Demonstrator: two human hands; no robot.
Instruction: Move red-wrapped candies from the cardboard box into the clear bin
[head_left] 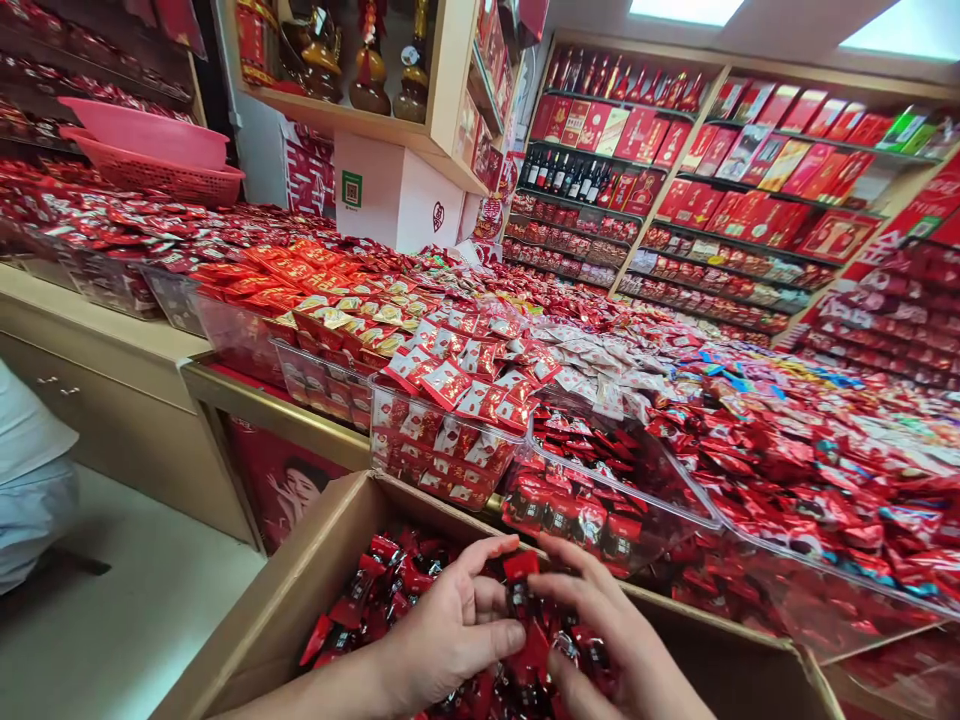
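L hand: L hand (457, 625) over box, fingers curled, thumb tip reaching twd the R; sweets right at thumb & fingers. Can't tell if it's pinching any.
R hand: R hand (619, 625) opp. L, fingers bent, thumb low & apart from fingers; sweets btwn thumb & fingers. Firm hold or just touching, can't tell.
Btwn hands: a red-wrapped sweet (519, 597), dark middle, red wrapper end up; more below it.
Sweets: red & dark sweets (360, 590) loose in bottom of box, some under both hands.
Box: open cdbd box (247, 610), right up by the display; forearms come in from the near side.
Tubs: clear tub (446, 465) just behind box, heaped w/ red-&-white packs (480, 375); next tub to its R has red/dark packs (559, 515).
Further L: orange-red packs (281, 272), then dark red ones; pink basket (150, 180) on top, far L.
Back: shelves (724, 110) w/ red boxes (637, 130) & bottles (566, 175).
L edge: part of a person (30, 440), light clothes, nr counter (112, 360).
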